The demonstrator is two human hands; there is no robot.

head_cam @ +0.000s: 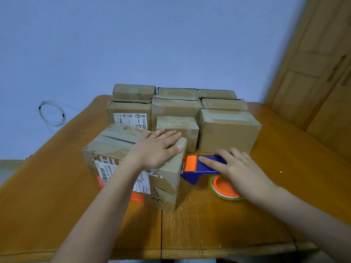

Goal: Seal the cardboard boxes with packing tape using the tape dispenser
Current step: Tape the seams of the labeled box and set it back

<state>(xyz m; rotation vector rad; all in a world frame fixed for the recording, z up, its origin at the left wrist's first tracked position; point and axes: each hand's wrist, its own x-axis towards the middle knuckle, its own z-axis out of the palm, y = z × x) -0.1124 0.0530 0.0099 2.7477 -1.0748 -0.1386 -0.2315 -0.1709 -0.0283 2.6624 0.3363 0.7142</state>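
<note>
From the head camera, a brown wooden table (199,224) fills the lower part of the frame. Its top is smooth and shiny, with a dark seam running down the middle toward the near edge.

In the lower middle sits a big cardboard box (133,168). It is a rough brown block with white labels and an orange patch on its near side, and "3-" written in black marker. A dark gap runs across its top between the flaps. The left hand (157,149) lies flat on top of this box, fingers straight and close together, pressing down near the right edge.

Just to the right of the box is the tape dispenser (201,168). It is hard plastic, blue with an orange roller at its front, and the roller touches the box's right side near the top. A round roll of tape (224,186) with an orange middle sits at the dispenser's lower right. The right hand (237,168) holds the blue handle, fingers curled over it and thumb laid along the side.

Behind, in the middle of the frame, more brown boxes (228,130) stand packed close together in rows.

There is bare table at the right and near sides. A thin looped wire (51,114) hangs on the blue wall at the left. A wooden door (313,73) fills the upper right.
</note>
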